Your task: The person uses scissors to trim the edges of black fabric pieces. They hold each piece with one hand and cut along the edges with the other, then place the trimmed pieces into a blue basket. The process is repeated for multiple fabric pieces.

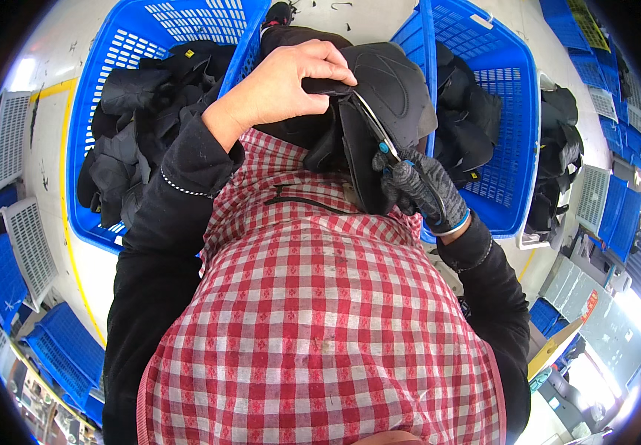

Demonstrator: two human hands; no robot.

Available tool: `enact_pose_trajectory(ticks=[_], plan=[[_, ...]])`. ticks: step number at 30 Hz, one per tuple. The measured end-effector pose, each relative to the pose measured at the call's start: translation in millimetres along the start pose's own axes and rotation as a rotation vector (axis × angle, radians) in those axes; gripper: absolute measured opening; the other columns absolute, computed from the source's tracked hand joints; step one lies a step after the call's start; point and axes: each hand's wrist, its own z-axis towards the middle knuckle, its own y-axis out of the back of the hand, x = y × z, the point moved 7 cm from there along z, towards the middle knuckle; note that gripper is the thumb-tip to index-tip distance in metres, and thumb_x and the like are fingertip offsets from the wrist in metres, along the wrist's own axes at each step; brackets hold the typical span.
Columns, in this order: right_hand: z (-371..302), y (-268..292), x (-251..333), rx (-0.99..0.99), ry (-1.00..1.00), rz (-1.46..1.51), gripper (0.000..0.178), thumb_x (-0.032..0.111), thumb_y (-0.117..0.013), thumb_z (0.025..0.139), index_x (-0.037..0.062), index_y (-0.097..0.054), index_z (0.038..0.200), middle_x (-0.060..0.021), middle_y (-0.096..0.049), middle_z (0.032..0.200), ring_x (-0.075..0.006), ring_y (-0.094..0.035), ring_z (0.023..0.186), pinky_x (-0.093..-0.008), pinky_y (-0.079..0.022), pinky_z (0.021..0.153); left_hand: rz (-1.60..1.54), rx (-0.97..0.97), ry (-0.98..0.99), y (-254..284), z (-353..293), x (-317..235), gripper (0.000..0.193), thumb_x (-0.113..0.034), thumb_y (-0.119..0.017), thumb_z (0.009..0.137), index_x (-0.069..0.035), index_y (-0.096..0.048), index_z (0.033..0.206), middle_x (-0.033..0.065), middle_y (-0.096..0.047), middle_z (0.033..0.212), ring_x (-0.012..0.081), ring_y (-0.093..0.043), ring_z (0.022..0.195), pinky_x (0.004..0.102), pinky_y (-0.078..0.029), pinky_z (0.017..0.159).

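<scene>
A black moulded fabric piece with curved raised lines lies over my lap. My bare left hand is closed, pinching the piece's upper edge between thumb and fingers. My right hand, in a grey and black knit glove, is wrapped round a pair of scissors with metal blades and blue parts near the grip. The blade tips reach the fabric edge just beside my left fingertips. Whether the blades are apart there is hard to see. The gloved fingers partly hide the scissors' handles.
A blue plastic basket of black pieces stands at my left, and another blue basket at my right. Beyond the right one, more black pieces lie in a white crate. Stacked blue crates line the left side.
</scene>
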Motion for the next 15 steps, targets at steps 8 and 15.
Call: enact_pose_trajectory(ticks=[8,15], plan=[[-3,0,9,0.025,-0.029,0.029,0.050,0.049,-0.060,0.104,0.0031,-0.069,0.121,-0.0015,-0.062,0.069,-0.0068,-0.053,0.053,-0.0226,-0.038,0.049,-0.013,0.022,-0.044,3,0,1,0.039,-0.001,-0.068,0.077,-0.010,-0.077,0.113,0.0043,-0.067,0.115,0.0242,-0.067,0.110,0.0325,-0.053,0.101],[7,8,19,0.031,0.063,-0.231,0.047,0.046,-0.063,0.103,0.0037,-0.073,0.120,-0.0074,-0.065,0.071,-0.0151,-0.061,0.058,-0.0308,-0.046,0.056,-0.002,0.131,-0.082,9,10,7,0.033,-0.004,-0.065,0.080,-0.007,-0.077,0.110,0.0048,-0.067,0.114,0.0246,-0.066,0.110,0.0344,-0.052,0.101]])
